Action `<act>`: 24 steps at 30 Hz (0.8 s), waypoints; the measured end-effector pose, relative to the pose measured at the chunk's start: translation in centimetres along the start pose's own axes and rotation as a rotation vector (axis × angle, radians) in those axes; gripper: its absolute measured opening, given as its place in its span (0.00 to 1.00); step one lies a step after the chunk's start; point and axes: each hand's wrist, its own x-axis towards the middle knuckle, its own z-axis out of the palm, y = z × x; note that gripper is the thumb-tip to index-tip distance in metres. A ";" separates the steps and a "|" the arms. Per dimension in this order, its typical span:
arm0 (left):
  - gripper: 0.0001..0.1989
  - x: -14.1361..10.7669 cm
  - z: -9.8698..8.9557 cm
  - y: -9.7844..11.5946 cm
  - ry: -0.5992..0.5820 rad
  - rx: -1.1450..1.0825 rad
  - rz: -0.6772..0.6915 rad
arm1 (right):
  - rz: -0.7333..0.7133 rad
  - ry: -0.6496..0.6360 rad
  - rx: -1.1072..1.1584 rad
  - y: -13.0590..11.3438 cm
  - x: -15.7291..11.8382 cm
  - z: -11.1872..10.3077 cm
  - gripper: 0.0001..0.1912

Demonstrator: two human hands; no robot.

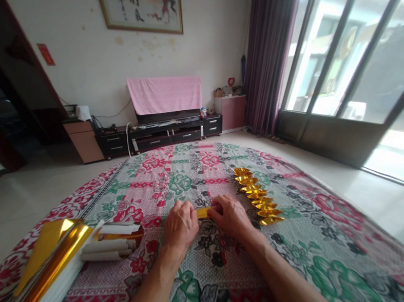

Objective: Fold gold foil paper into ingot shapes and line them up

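Note:
A small yellow-gold paper strip (204,213) lies between my two hands, low over the patterned tablecloth (180,181). Its left end is pinched in my left hand (180,222), whose fingers are curled closed. At the right end my right hand (231,214) grips it, thumb against the paper. Just right of my right hand, several folded gold paper pieces (258,194) form a row running away from me. To the left lie small white and gold rolled papers (111,243).
A long stack of gold and white paper sheets (52,276) rests on the table's left side. Beyond the table's far edge stand a low black cabinet (168,136) and a pink cloth (165,92). Glass doors (354,41) are at the right.

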 end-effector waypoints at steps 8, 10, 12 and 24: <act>0.10 -0.1 0.1 0.1 0.005 0.001 0.003 | -0.042 -0.043 -0.076 -0.2 -0.1 -0.5 0.12; 0.08 0.0 0.2 0.0 0.016 -0.018 0.004 | -0.046 -0.035 -0.074 -0.3 -0.1 -0.5 0.11; 0.07 -0.1 0.2 0.0 0.024 -0.037 0.008 | -0.050 -0.033 -0.064 -0.3 -0.1 -0.5 0.10; 0.09 -0.1 0.0 0.2 0.000 0.009 0.000 | -0.021 -0.045 -0.071 -0.3 0.0 -0.5 0.10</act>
